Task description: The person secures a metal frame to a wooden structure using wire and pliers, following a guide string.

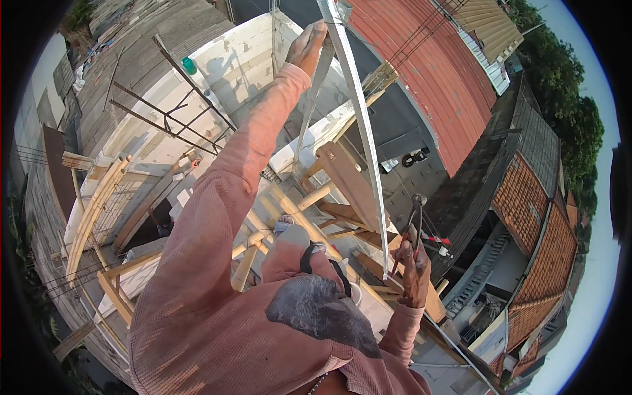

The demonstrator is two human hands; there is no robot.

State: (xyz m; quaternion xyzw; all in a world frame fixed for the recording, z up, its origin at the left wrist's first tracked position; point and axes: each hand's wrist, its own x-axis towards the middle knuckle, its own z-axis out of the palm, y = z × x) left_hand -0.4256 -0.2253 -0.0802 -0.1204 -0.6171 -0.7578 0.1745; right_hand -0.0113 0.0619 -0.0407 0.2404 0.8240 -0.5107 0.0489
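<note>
My left arm stretches far forward, and my left hand (pixel 308 47) is closed against the upper part of a long silver metal bar (pixel 359 108). The bar slants down toward me, its near end close to my right hand. A second, duller metal strip (pixel 316 92) runs down from beside my left hand. Low on the right, my right hand (pixel 412 271) is wrapped around a pair of pincers (pixel 417 214) with a dark rounded head pointing up. Red shows at the handles, which the fingers partly hide.
Beneath me are bamboo poles (pixel 283 197) and a brown wooden board (pixel 345 181), with my feet among them. Steel reinforcing bars (pixel 174 122) stick out at left beside pale block walls (pixel 240 56). A red metal roof (pixel 421 72) and tiled roofs (pixel 536 257) lie right.
</note>
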